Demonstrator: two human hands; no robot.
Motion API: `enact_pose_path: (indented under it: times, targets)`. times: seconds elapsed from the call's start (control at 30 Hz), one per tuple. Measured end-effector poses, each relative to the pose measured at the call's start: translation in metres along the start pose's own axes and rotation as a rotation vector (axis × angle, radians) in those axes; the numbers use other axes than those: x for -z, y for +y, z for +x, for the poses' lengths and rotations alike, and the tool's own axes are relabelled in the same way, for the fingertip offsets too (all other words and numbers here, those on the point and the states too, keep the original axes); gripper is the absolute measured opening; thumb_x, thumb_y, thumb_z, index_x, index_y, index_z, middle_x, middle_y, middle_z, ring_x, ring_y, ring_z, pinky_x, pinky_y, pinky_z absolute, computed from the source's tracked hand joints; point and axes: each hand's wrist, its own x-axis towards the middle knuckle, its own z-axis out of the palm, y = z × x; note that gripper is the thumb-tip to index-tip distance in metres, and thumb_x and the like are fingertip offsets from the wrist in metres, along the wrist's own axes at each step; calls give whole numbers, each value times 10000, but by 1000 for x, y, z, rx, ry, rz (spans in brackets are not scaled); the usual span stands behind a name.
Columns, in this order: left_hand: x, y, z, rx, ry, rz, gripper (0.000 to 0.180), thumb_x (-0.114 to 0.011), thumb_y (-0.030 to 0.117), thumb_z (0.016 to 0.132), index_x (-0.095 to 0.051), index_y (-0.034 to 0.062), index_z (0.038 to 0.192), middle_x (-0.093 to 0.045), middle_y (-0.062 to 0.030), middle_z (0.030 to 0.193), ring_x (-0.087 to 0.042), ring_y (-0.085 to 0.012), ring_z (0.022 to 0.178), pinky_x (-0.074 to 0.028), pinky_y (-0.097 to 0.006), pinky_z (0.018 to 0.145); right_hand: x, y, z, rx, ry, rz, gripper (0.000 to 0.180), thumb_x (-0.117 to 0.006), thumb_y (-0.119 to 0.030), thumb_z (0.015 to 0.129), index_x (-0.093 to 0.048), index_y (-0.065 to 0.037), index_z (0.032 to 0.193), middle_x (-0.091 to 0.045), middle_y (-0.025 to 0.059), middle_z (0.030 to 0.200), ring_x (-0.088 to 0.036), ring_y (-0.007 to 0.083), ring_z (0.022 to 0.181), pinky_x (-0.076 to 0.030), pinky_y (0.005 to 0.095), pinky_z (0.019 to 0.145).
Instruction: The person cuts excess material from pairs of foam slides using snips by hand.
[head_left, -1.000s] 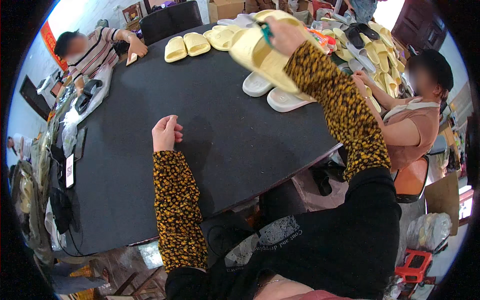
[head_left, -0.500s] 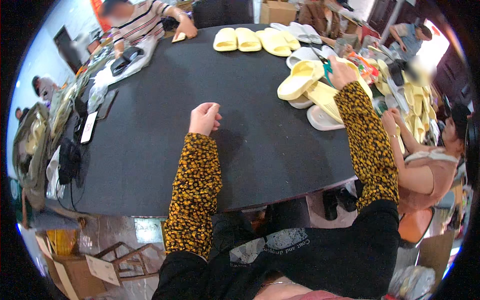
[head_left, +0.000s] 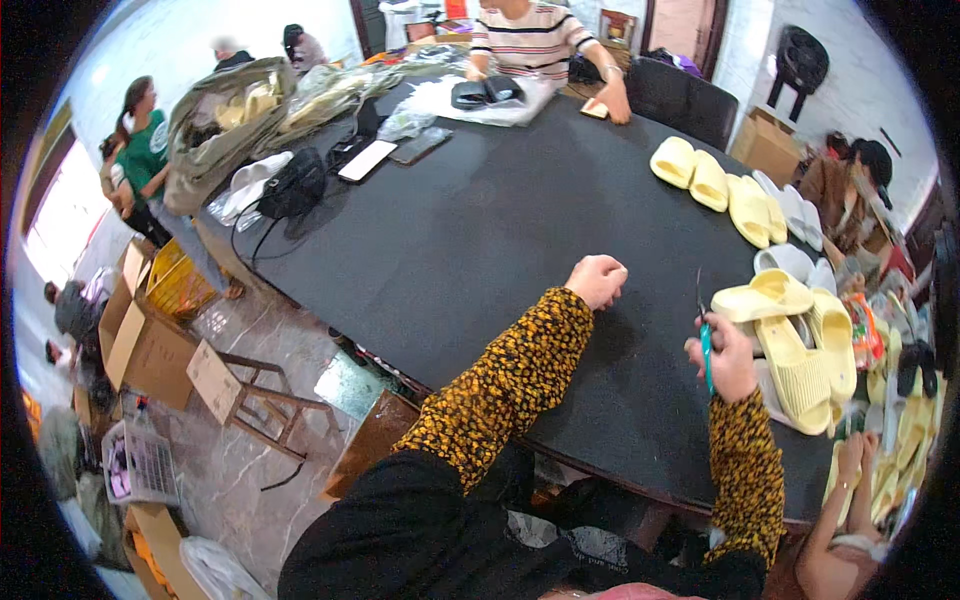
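Observation:
My right hand (head_left: 732,362) is closed round a pair of scissors (head_left: 708,352) with teal handles. Their dark, thin blades point away from me over the black table (head_left: 460,260). Just right of that hand lies a heap of slippers: a pale yellow one (head_left: 738,304) rests across others, and another yellow slipper (head_left: 797,385) has its ribbed sole turned up. My left hand (head_left: 597,282) hovers above the table's middle with its fingers curled in; whatever they may hold is hidden. Both sleeves are black with yellow patterned cuffs.
Yellow slippers (head_left: 690,172) and light grey ones (head_left: 797,212) line the far right edge. A person in a striped top (head_left: 530,45) sits across; another person's hands (head_left: 856,462) work at near right. Phones (head_left: 367,160) and a black bag (head_left: 292,185) lie left. A wooden stool (head_left: 262,395) stands on the floor.
My view has swung left. My right hand has drawn back from the slippers with the scissors, which now show at the heap's left. My left hand stays curled over the table.

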Motion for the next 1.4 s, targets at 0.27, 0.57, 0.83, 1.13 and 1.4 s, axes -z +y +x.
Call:
enact_pose_path:
  times: [0.27,0.57,0.83,1.13,1.4]
  targets:
    - [0,12,1,26,9,54,266,-534,240,896,-624,7,987,-607,-42,701,-561,-101,543,-481,-251,490,-30,36,2,-81,-3,288,357,-682,-114,810,-515,8,1102,-546,-6,694,-484,34,545,-380,192,450]
    - [2,11,-1,-30,80,8,246,-542,228,903,-626,12,984,-607,-36,721,-550,-89,544,-475,-239,492,-38,43,-2,73,30,224,356,-664,-87,819,-509,9,1125,-543,-8,690,-468,35,525,-379,198,449]
    - [1,113,-71,-483,-90,-347,258,-521,218,936,-592,9,1069,-622,-49,875,-571,-80,743,-483,-221,675,-30,47,-5,-24,31,341,346,-650,-84,825,-507,5,1126,-558,2,678,-474,43,509,-389,199,433]
    - [-9,242,-177,-946,-663,-851,859,-792,390,704,-330,7,1318,-603,-126,989,-581,-138,823,-499,-251,688,-32,73,6,37,-69,283,387,-648,-102,827,-495,24,1159,-598,54,783,-510,72,569,-423,223,481]
    - [12,234,-180,-1006,-548,-749,862,-801,390,691,-340,1,1306,-611,-125,972,-589,-139,816,-501,-252,683,-24,37,-9,51,-121,167,326,-568,-229,894,-545,-32,1153,-640,107,956,-574,177,782,-462,317,679]
